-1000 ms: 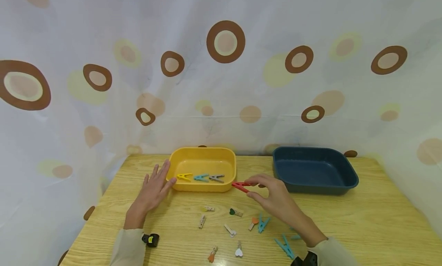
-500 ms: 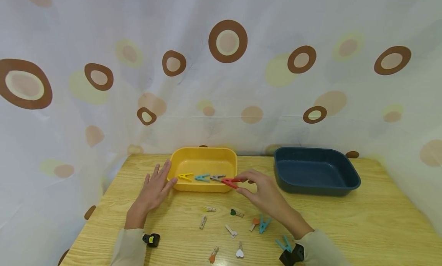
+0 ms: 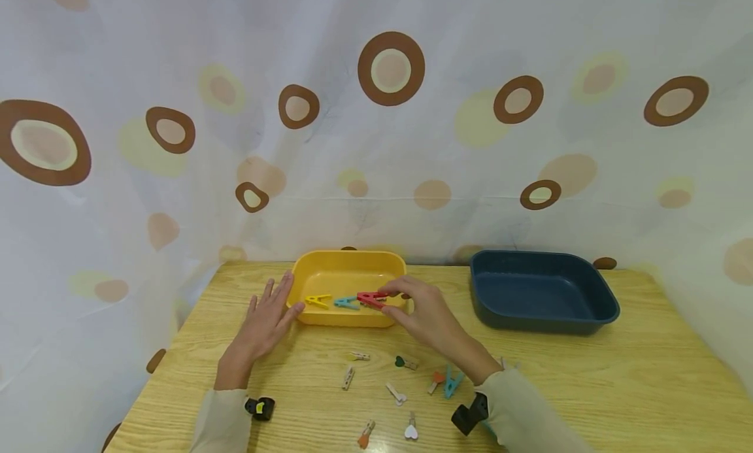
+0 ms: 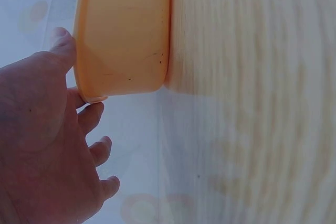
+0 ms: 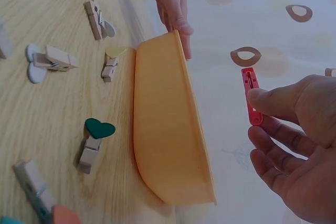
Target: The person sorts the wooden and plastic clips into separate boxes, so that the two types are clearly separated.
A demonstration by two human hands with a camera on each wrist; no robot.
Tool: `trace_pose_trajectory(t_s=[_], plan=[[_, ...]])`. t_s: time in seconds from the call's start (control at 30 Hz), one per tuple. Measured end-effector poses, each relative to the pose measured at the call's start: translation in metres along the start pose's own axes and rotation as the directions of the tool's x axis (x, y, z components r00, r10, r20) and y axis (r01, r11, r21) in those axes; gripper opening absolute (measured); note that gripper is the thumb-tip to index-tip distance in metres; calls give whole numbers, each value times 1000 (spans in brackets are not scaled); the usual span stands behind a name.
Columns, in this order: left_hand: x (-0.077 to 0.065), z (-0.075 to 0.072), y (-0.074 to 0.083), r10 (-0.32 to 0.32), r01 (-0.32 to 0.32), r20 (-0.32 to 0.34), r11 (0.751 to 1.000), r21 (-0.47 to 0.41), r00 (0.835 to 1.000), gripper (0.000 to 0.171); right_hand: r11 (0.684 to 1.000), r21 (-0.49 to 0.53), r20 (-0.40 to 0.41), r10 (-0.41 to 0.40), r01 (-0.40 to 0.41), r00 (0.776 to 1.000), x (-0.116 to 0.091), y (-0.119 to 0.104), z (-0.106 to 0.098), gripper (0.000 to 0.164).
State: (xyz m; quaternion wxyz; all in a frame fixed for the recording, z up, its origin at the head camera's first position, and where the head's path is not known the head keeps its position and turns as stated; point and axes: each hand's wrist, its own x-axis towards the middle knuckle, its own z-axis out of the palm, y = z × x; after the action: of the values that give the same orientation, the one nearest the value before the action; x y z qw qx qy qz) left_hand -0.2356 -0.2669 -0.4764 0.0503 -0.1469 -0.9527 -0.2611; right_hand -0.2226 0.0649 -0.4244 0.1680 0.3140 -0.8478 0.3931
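Over the yellow basin (image 3: 347, 319), my right hand (image 3: 425, 311) pinches a red clothespin (image 3: 370, 299) between thumb and fingers. In the right wrist view the red clothespin (image 5: 247, 82) shows above the rim line. My left hand (image 3: 261, 322) rests on the basin's left end, fingers spread. The left wrist view has its thumb (image 4: 64, 45) against the rim. Inside the basin lie a yellow clothespin (image 3: 317, 301) and a light-blue clothespin (image 3: 346, 302) in a row. A grey clothespin beside them is mostly hidden behind the red one.
A dark blue basin (image 3: 535, 319) stands to the right. Small wooden clothespins lie in front, several topped with hearts, one with a green heart (image 5: 100, 128). A light-blue clothespin (image 3: 452, 382) lies near my right forearm. A patterned curtain (image 3: 329, 146) hangs behind the table.
My right hand has moved left with the red clothespin, from beside the yellow basin's right end to over its inside. The left hand stays at the basin's left end.
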Motion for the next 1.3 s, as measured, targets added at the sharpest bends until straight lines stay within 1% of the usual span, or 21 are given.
trace_pose_trajectory(t_s=[0.17,0.43,0.87,0.97,1.1,1.3], plan=[[0,0,-1,-4,4,5,1000,-4,1000,71,1000,-11,-10,-24,24,1000,15,2,7,28],[0,0,-1,-5,5,-5,1000,14,1000,71,1000,-2,37,19,-18,999,40,0,22,25],[3,1,-3,-12,12,4,1000,20,1000,71,999,-24,100,38,-36,994,77,1,57,23],[2,2,-4,-14,14,7,1000,15,1000,71,998,-27,126,55,-52,990,86,2,64,23],[2,1,-4,-21,21,14,1000,10,1000,71,995,-25,166,100,-97,981,96,4,73,21],[3,0,-3,-27,27,13,999,20,1000,71,989,-40,191,146,-140,971,108,9,87,21]])
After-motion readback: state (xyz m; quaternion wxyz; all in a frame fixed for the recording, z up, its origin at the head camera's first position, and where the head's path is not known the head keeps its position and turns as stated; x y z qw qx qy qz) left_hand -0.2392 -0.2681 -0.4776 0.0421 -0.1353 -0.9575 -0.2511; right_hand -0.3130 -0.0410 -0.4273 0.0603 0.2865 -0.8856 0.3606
